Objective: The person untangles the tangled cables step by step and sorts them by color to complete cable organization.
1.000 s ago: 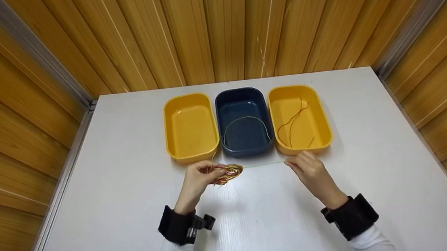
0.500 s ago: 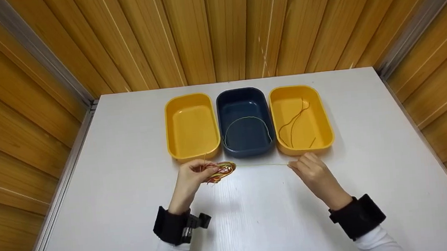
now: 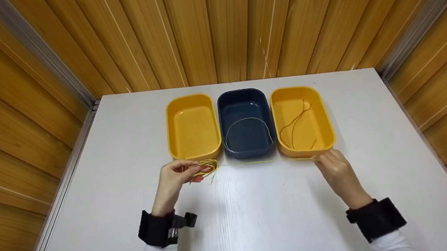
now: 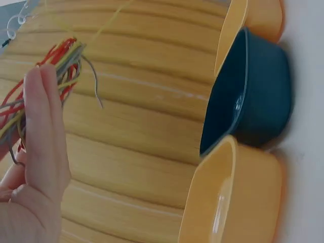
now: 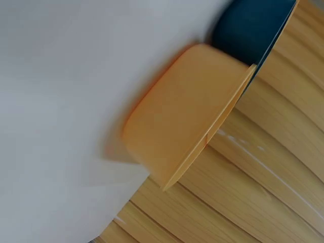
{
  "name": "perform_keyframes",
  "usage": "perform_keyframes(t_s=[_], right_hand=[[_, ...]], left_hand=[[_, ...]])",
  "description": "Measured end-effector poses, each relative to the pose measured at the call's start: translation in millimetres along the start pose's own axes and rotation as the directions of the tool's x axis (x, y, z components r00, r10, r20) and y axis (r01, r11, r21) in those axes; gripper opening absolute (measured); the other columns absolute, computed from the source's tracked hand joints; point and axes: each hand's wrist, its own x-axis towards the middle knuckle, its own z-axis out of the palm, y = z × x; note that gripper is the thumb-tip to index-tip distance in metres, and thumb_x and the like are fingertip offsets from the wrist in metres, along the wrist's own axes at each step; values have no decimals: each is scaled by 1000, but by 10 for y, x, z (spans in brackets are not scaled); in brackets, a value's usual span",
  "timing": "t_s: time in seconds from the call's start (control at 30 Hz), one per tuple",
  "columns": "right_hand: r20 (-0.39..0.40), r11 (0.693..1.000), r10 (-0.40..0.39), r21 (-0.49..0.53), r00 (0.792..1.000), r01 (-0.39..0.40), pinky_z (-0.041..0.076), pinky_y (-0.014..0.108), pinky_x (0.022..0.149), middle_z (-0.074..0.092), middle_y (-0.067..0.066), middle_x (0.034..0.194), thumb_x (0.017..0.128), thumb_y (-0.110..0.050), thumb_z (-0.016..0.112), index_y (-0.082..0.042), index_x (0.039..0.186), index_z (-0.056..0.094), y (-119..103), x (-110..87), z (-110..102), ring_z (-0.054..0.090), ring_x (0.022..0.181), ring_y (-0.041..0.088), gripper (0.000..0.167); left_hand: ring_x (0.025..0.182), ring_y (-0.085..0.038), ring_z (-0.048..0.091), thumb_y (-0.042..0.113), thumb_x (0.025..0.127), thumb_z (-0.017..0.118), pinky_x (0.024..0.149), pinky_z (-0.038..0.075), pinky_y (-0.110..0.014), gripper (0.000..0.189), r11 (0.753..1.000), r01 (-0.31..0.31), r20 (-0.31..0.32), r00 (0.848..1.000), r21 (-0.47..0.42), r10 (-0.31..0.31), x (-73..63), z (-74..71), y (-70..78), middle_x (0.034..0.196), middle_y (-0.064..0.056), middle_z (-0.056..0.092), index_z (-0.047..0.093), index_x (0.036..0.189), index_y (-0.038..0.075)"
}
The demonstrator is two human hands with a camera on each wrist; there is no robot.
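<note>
My left hand (image 3: 175, 181) pinches a bundle of red, yellow and grey threads (image 4: 63, 61) between thumb and fingers, just in front of the left yellow bin (image 3: 193, 132). From the bundle a single yellow thread (image 3: 251, 162) runs straight across to my right hand (image 3: 336, 172), whose fingertips pinch its end by the front of the right yellow bin (image 3: 326, 142). Short loose ends hang from the bundle. The right wrist view does not show the right hand.
Between the yellow bins stands a dark blue bin (image 3: 248, 141) with one pale curved thread (image 3: 247, 118) in it. Brownish threads (image 3: 294, 123) lie in the right bin. The white table (image 3: 256, 227) meets wood-patterned panels (image 3: 227, 32) at the back and sides.
My hands have drawn apart, the left moving leftward with the bundle and the right moving rightward. The stretch of yellow thread between them is much longer.
</note>
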Motion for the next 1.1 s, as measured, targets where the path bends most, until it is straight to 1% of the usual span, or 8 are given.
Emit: perform_keyframes(t_s=[0.07, 0.17, 0.33, 0.43, 0.57, 0.77, 0.9, 1.1], right_hand=[[0, 1000, 21, -2, 1000, -21, 42, 32, 64, 59, 11, 72, 107, -23, 45, 3, 80, 63, 28, -10, -38, 47, 68, 24, 42], [10, 999, 32, 0, 999, -32, 42, 31, 65, 60, 11, 72, 106, -23, 47, 4, 81, 63, 32, 13, -47, 47, 68, 23, 41], [-7, 999, 47, 14, 999, -47, 44, 32, 66, 62, 12, 72, 107, -25, 46, 4, 80, 64, 33, 23, -39, 50, 69, 24, 43], [-23, 998, 61, 32, 998, -60, 43, 32, 67, 62, 13, 72, 107, -26, 46, 4, 80, 64, 51, 4, -35, 51, 69, 26, 44], [-36, 997, 69, 31, 997, -67, 43, 32, 66, 62, 13, 71, 106, -26, 47, 5, 78, 64, 79, -30, -42, 51, 68, 26, 45], [-39, 994, 100, 51, 994, -98, 42, 29, 61, 63, 14, 70, 105, -29, 47, 6, 79, 66, 103, -49, -73, 49, 66, 25, 48], [-35, 992, 123, 44, 992, -121, 42, 26, 60, 63, 13, 69, 106, -31, 47, 5, 78, 66, 109, -62, -107, 48, 65, 23, 49], [-36, 987, 156, 48, 987, -154, 44, 25, 62, 64, 15, 68, 105, -32, 47, 7, 79, 68, 147, -115, -157, 51, 66, 25, 51]], left_hand=[[65, -7, 70, -15, 88, 65, 65, 63, -21, 10, 1000, 10, -15, 1000, -18, -11, -3, -54, 8, 77, 2, 69, 72, 93, -11], [66, -8, 71, -16, 88, 64, 65, 64, -22, 11, 999, 21, -18, 1000, -35, -21, 5, -76, -2, 78, 1, 68, 72, 92, -9], [66, -8, 71, -16, 88, 65, 65, 64, -22, 10, 999, 16, -40, 999, -39, -18, -3, -77, -9, 79, 0, 69, 72, 94, -11], [65, -8, 70, -15, 88, 65, 63, 63, -21, 10, 999, 12, -65, 998, -37, -14, -11, -81, -13, 78, 0, 70, 72, 94, -13], [63, -7, 70, -14, 88, 66, 62, 62, -20, 10, 1000, 8, -96, 995, -31, -11, -21, -102, -23, 76, 1, 71, 72, 95, -12], [65, -8, 71, -15, 88, 65, 62, 62, -21, 13, 999, 6, -109, 994, -39, -10, -30, -129, -27, 77, 1, 72, 74, 91, -7], [66, -9, 71, -16, 88, 65, 64, 63, -21, 16, 999, 0, -108, 994, -51, -6, -31, -148, -31, 78, 1, 72, 75, 89, -4], [67, -9, 73, -15, 89, 64, 65, 63, -21, 15, 998, 0, -123, 992, -56, -6, -39, -197, -36, 78, 1, 74, 75, 90, -5]])
